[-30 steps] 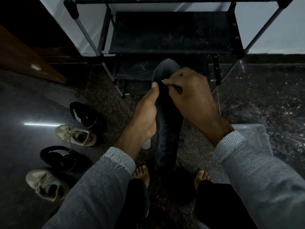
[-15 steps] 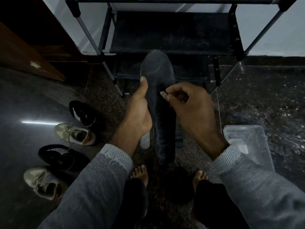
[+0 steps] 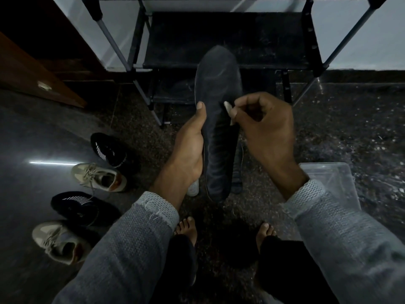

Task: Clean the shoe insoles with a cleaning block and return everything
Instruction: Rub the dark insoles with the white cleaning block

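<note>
My left hand (image 3: 190, 148) grips a dark insole (image 3: 219, 84) along its left edge, thumb on the front face. The insole stands upright in front of me, its toe end up. At the insole's right edge, my right hand (image 3: 267, 128) pinches a small pale cleaning block (image 3: 228, 107) between curled fingers, and the block touches the insole. A second dark insole (image 3: 237, 178) lies on the floor behind the held one, mostly hidden. A small white object (image 3: 194, 188) shows under my left wrist.
A black shoe rack (image 3: 219, 40) stands against the wall ahead. Two black shoes (image 3: 109, 150) (image 3: 79, 205) and two beige shoes (image 3: 100, 177) (image 3: 59, 242) lie on the floor at left. A clear plastic box (image 3: 333, 183) sits at right. My bare feet (image 3: 186, 231) are below.
The insole has turned its broad face toward me and sits higher. My right hand has slid from over its upper part to its right edge.
</note>
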